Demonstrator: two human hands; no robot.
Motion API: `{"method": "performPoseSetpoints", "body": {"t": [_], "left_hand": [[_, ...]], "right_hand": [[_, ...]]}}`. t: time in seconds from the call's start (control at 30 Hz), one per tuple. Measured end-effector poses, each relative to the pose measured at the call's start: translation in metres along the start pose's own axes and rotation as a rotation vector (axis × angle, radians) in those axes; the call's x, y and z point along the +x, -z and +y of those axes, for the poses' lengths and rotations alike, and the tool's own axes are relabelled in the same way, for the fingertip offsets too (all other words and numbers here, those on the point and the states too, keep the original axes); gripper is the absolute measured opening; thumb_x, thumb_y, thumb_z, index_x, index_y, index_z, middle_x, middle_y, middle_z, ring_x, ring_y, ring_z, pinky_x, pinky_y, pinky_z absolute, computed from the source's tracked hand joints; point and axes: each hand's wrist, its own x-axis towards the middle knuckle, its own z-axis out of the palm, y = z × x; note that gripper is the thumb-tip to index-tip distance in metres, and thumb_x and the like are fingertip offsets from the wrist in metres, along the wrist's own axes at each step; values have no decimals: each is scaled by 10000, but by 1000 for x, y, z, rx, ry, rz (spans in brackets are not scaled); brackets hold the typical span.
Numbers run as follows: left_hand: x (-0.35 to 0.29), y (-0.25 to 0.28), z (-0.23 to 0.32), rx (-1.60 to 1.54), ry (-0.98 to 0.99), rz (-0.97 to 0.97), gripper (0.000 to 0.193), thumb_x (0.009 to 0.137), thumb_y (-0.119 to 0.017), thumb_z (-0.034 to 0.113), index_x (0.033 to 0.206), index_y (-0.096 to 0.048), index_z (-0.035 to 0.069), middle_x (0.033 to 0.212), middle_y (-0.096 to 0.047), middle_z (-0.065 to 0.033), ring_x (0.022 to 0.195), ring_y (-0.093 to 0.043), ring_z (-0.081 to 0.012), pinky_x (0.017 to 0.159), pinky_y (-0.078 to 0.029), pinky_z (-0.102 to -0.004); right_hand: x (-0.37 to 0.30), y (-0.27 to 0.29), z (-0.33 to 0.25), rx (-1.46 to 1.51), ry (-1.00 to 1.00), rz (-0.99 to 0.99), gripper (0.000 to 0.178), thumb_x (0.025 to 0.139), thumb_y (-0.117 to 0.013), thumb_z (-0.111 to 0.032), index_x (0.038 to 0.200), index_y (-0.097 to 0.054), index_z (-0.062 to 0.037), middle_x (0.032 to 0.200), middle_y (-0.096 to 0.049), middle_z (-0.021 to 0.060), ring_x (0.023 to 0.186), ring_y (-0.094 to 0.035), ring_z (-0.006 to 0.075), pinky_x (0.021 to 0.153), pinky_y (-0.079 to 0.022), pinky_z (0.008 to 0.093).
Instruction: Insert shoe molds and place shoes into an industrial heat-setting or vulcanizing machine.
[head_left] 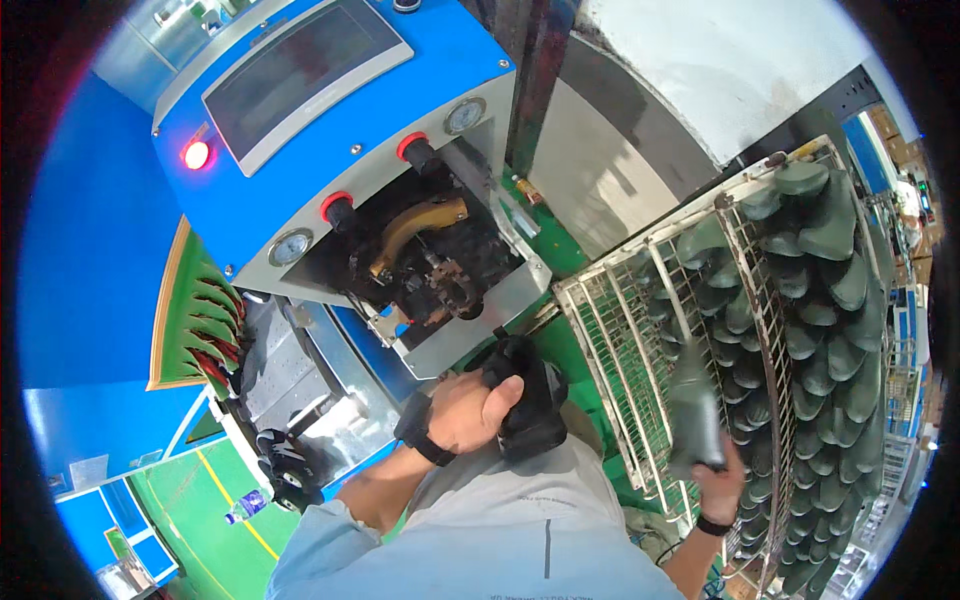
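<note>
Left hand [470, 411], centre of frame, is curled at the black piece [530, 398] — soft-looking, bulky, dark; thumb lies toward it, other fingers partly hidden, so exact pinch can't be told. The piece sits just below the machine's front edge, against the pale shirt [560, 510]. Right hand [722, 482], lower right, grips the lower end of a long grey-green form [695, 415], smooth, rounded, glossy near the hand; it's blurred, fingertip detail unclear. The form shows in front of the wire rack [622, 375], right half of frame: off-white metal bars, worn and rust-marked, thin grid mesh. Rack carries rows of dark green shapes [820, 345], smooth and rounded, overlapping like scales. Upper left to centre: machine [440, 50] with smooth blue panel, flat grey-framed screen [305, 75], glowing round red button [196, 155], two black knobs with red rings, two round dial gauges. Its dark recess holds a curved brass-coloured part [418, 232] above greasy-looking, brownish metal fittings. Lower left: glossy green floor [185, 520] with yellow line, clear plastic bottle [246, 506] with purplish label lying on it.
</note>
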Motion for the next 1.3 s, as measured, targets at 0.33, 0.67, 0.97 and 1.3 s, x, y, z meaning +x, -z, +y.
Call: {"method": "performPoseSetpoints", "body": {"t": [0.33,0.67,0.97,1.3], "left_hand": [[-1,-11,-13,-88,174,-10,546,954,-438,491,1151,-604,9,972,-658,-253,964,-614,-452,840,-472,-491],[-84,-63,-80,13,530,292,530,944,-567,442,1186,-605,-28,1039,-659,-177,956,-604,-308,833,-475,-410],[-133,-102,-145,-627,800,438,589,1045,-432,519,1283,-536,-10,1231,-582,-63,1144,-512,-212,1024,-398,-375],[-11,-51,-75,-478,511,175,473,1021,-552,368,1275,-580,-29,1219,-631,-99,1137,-554,-233,1015,-422,-341]], "right_hand": [[121,-120,254,-226,-202,-57,594,891,-644,-32,1430,-417,72,1220,-640,166,1050,-632,258,939,-495,361],[346,-210,432,-637,-630,267,507,1020,-517,-326,1442,-472,-49,1492,-428,237,1307,-497,358,1027,-462,508],[364,-202,446,-823,-400,110,603,999,-482,-389,1468,-380,-23,1461,-437,265,1306,-478,380,1048,-427,503],[192,-193,221,-233,-255,-321,408,954,-591,-274,1275,-639,-27,1038,-733,161,882,-705,217,757,-542,332]]}}
